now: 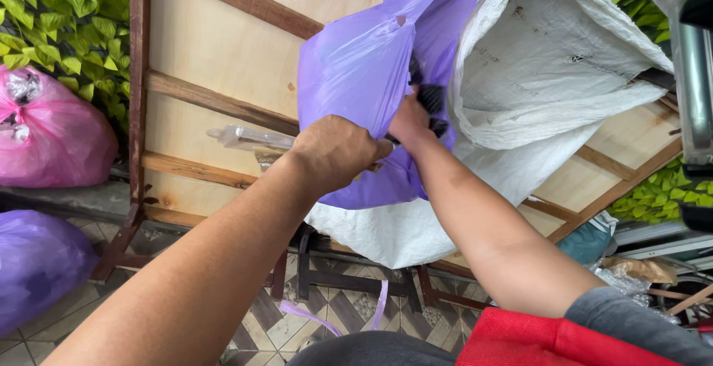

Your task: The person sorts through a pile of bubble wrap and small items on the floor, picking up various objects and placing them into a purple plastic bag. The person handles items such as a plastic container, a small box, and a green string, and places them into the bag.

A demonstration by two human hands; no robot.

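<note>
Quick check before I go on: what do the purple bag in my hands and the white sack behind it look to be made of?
The purple bag looks like thin plastic film: glossy, translucent, finely creased, with a small tear. The left hand grips its edge; the right hand reaches into it. The white sack looks like woven plastic fabric, probably polypropylene: matte, stiff folds, a faint weave, some dirt marks.

A tiled floor [338, 314] with a diamond pattern was seen below; a purple bag [37, 262] and purple strips [308, 314] were laid directly on it.
</note>
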